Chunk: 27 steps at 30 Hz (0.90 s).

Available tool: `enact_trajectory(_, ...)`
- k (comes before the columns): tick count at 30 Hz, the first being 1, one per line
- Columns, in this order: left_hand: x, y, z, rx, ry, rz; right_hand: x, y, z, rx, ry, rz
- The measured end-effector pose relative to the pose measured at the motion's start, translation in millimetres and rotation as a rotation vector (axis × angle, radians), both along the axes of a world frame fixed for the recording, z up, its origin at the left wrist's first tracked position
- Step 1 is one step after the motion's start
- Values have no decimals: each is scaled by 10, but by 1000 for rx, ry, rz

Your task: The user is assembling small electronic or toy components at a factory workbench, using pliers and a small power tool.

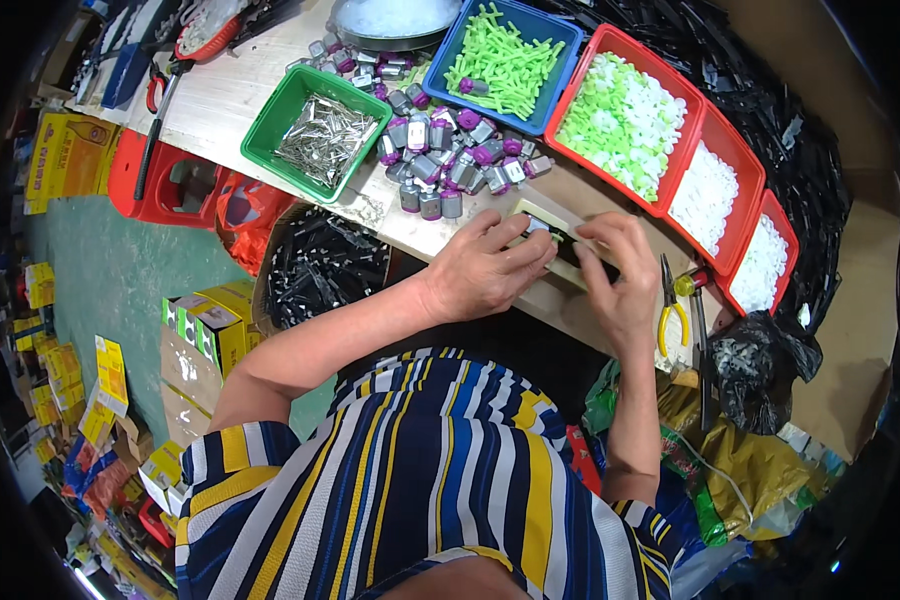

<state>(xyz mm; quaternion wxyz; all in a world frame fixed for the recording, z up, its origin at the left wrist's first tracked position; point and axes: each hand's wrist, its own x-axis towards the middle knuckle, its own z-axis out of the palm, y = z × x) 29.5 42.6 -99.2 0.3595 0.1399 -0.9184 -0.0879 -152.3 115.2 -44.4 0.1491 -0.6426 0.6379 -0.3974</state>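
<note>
A cream-coloured block-like holder [532,208] lies at the table's near edge, with a dark, narrow part in it. My left hand [492,265] is closed at its left side, fingertips on a small silver motor [537,226]. My right hand [618,268] is bent over the holder's right end, thumb and fingers drawn together. Whatever is between those right fingertips is too small or hidden to make out. A bit of light green shows between the two hands. Just beyond them lies a heap of silver motors with purple ends [456,150].
A green bin [253,140] holds metal pins, a blue bin [576,45] green sticks. Red bins [695,98] with green and white pieces curve along the right. Yellow-handled pliers [662,325] and a screwdriver [690,282] lie right of my right hand. Black strips [320,255] fill a box below.
</note>
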Motion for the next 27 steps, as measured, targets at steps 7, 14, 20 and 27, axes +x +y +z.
enact_trajectory(7,-30,-6,96,38,28,-24,-543,382,266,-10,54,-294)
enact_trajectory(14,-39,-23,224,42,-1,-47,-1070,557,450,70,270,-470)
enact_trajectory(20,59,-83,399,237,-35,-92,-1264,153,411,154,307,-297)
enact_trajectory(27,646,-448,775,269,105,267,-1344,-265,264,370,462,-51)
